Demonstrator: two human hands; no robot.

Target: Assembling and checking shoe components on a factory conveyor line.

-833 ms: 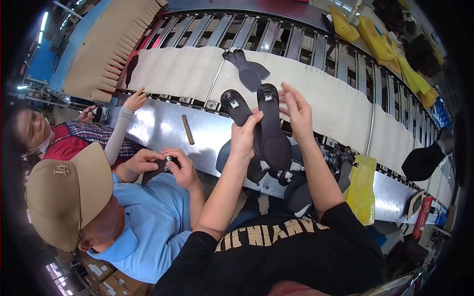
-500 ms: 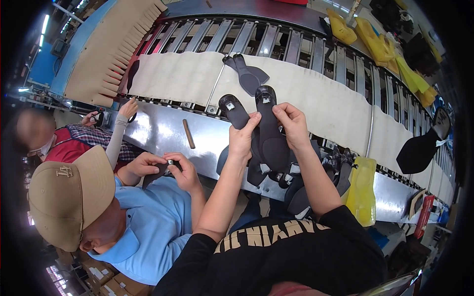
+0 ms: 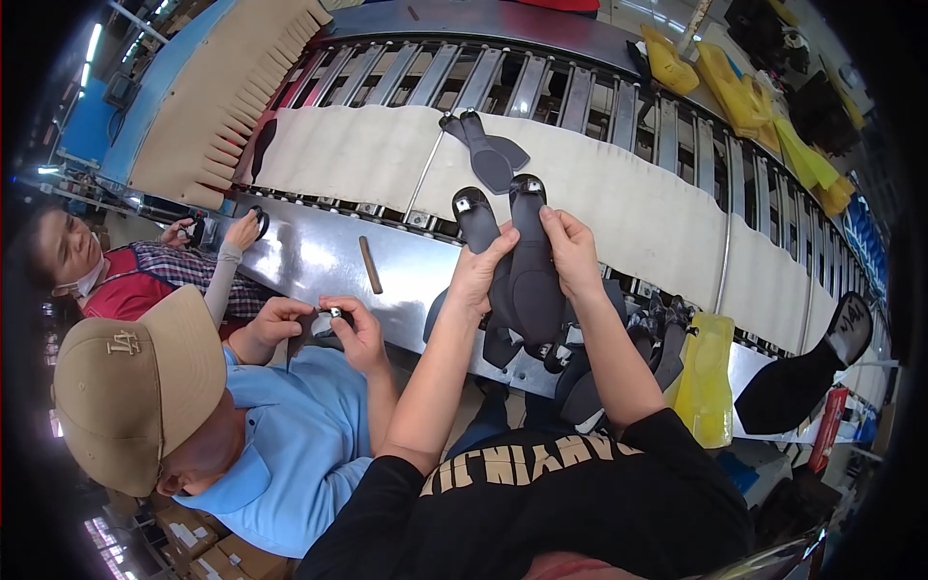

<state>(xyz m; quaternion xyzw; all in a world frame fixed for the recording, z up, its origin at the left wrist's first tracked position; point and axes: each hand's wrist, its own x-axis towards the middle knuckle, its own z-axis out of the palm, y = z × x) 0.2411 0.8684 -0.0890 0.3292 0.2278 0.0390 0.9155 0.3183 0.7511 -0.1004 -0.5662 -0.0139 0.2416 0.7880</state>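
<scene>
Two dark shoe insoles with glossy black heel ends are held up in front of me, side by side. My left hand (image 3: pixel 480 273) is closed round the left insole (image 3: pixel 475 218), its thumb pressed on the face and reaching toward the other one. At the edge of the right insole (image 3: pixel 536 285), my right hand (image 3: pixel 572 253) pinches with thumb and fingers. Each heel end carries a small pale square. Below my hands, more dark insoles partly overlap, and their lower parts are hidden. Beyond, a pair of dark insoles (image 3: pixel 491 159) lies on the cream conveyor cloth.
Past the metal table edge (image 3: pixel 396 324) runs a roller conveyor (image 3: pixel 527 82) with cream cloth (image 3: pixel 619 184). A brown stick (image 3: pixel 370 265) lies left; a yellow sole-shaped piece (image 3: pixel 704 382) hangs right, near a large black insole (image 3: pixel 797 387). A capped co-worker (image 3: pixel 145 387) handles a small dark piece nearby.
The left insole has come up and right, closer beside the right one. The pair on the conveyor has shifted slightly right, and the large black insole has slid nearer along the right side.
</scene>
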